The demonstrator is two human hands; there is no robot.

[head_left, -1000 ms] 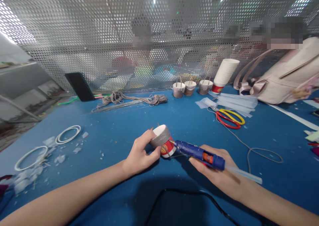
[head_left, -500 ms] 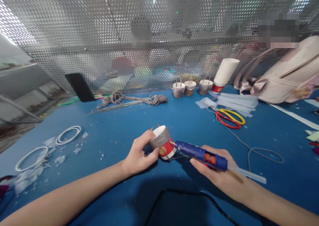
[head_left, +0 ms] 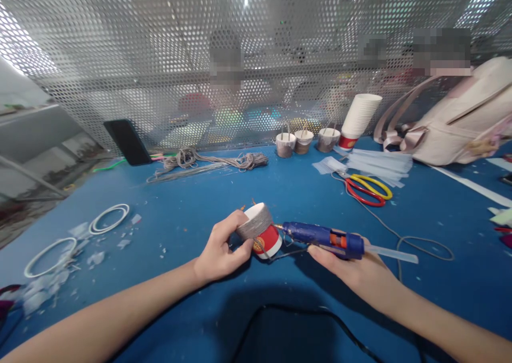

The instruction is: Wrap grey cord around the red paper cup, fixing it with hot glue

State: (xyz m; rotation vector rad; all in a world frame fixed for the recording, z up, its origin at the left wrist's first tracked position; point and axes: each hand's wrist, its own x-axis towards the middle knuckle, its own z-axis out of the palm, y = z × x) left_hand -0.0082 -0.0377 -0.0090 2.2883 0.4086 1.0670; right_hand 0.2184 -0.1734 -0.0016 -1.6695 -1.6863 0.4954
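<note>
My left hand [head_left: 224, 248] grips a small paper cup [head_left: 267, 241], tilted, with grey cord wound round its upper part and red and white showing below. My right hand [head_left: 356, 272] holds a blue glue gun [head_left: 316, 235], a clear glue stick [head_left: 392, 253] jutting from its back. The gun's nozzle is close beside the cup, near the lower edge of the cord band. A loose length of grey cord [head_left: 294, 253] runs from the cup toward my right hand.
Cord bundles [head_left: 252, 161], a phone [head_left: 127, 142], wrapped cups [head_left: 285, 145], stacked cups [head_left: 360, 119] and a backpack [head_left: 456, 120] line the back. Scissors [head_left: 366, 190] lie right, beside translucent strips [head_left: 376, 164]. White rings [head_left: 109, 219] and scraps lie left. A black cable [head_left: 296, 309] crosses the front.
The glue gun has turned more level, its rear end raised and its nozzle shifted slightly. The cup and my left hand have barely moved.
</note>
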